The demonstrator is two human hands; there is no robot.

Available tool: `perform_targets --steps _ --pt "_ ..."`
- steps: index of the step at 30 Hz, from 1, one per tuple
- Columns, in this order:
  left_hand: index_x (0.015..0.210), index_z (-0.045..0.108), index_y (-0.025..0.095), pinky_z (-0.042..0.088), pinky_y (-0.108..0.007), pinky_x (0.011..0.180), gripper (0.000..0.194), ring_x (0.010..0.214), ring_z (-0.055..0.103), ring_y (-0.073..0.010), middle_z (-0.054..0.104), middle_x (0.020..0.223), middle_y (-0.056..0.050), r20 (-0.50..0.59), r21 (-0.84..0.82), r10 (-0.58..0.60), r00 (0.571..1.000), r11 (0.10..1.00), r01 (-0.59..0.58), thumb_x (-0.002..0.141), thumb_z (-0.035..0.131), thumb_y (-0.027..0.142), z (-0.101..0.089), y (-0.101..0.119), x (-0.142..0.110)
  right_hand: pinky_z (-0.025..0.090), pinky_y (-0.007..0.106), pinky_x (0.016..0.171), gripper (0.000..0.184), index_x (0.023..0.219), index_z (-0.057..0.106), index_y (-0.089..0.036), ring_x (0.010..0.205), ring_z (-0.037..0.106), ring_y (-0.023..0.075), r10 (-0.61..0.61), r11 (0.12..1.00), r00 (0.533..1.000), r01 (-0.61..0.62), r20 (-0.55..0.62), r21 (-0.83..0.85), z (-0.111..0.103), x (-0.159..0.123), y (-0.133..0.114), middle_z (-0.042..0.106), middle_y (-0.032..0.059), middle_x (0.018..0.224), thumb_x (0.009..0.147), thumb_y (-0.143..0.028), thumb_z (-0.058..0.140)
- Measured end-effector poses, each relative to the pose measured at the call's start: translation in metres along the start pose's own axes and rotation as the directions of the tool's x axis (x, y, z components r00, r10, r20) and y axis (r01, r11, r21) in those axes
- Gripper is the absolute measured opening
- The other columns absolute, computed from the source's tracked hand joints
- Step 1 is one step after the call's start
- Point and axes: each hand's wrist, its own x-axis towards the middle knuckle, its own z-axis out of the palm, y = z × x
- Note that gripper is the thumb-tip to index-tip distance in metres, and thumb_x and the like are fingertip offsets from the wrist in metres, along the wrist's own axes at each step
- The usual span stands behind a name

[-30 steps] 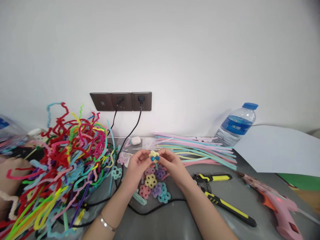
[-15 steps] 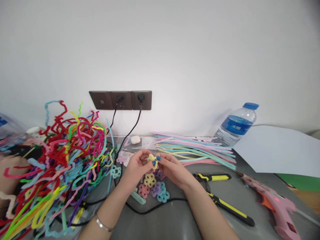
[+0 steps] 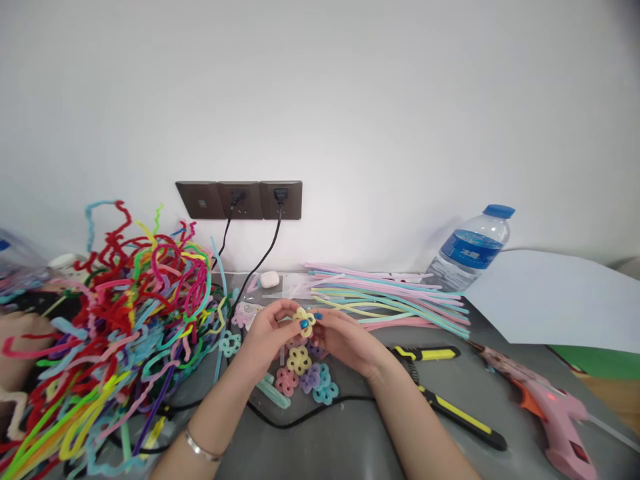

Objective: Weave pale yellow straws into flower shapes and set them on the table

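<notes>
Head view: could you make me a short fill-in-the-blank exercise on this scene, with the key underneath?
1. The left hand pinches a small fuzzy flower coloured ____, with the right hand at its edge.
2. The clear plastic bottle has a cap coloured ____.
3. A silver metal bangle is worn behind the ____ hand.
4. The pink plastic glue gun lies ____ of the black-and-yellow pliers.

Missing words: yellow; blue; left; right.

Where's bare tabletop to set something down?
Free: between the forearms, nearer than the black cable; also between pliers and glue gun. Crowded: left, under pipe cleaners; centre, with clustered flowers; by the wall, pale strips.
</notes>
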Motion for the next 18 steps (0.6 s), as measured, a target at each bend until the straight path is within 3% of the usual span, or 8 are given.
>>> perform_targets --steps 5,12,18 --pt "0.085 0.063 0.015 0.053 -0.020 0.059 0.040 0.059 0.061 -0.0084 0.063 0.070 0.003 -0.007 -0.132 -0.045 0.999 0.990 0.043 0.057 0.087 0.029 0.0051 0.0031 -0.0033 0.040 0.024 0.067 0.016 0.080 0.070 -0.017 0.071 0.055 0.0120 -0.016 0.999 0.999 0.015 0.029 0.039 0.0022 -0.0006 -0.0004 0.064 0.0013 0.076 0.072 -0.028 0.076" --pt "0.085 0.064 0.014 0.053 -0.018 0.057 0.038 0.057 0.063 -0.0078 0.065 0.069 0.003 -0.026 -0.204 -0.054 0.998 0.978 0.048 0.057 0.088 0.025 0.0060 0.0015 -0.0025 0.040 0.023 0.065 0.018 0.082 0.069 -0.016 0.069 0.053 0.0116 -0.010 0.998 0.999 0.008 0.036 0.056 0.0039 -0.0009 -0.0010 0.061 0.0006 0.074 0.072 -0.029 0.076" --pt "0.088 0.064 0.014 0.056 -0.018 0.058 0.042 0.060 0.063 -0.0078 0.068 0.073 0.001 -0.063 -0.339 -0.054 0.997 0.940 0.030 0.055 0.089 0.024 0.0077 -0.0019 0.0007 0.041 0.023 0.069 0.019 0.085 0.068 -0.019 0.072 0.052 0.0110 -0.175 0.985 0.984 0.175 0.023 0.004 0.0102 0.0008 0.0018 0.059 -0.0009 0.079 0.073 -0.030 0.079"
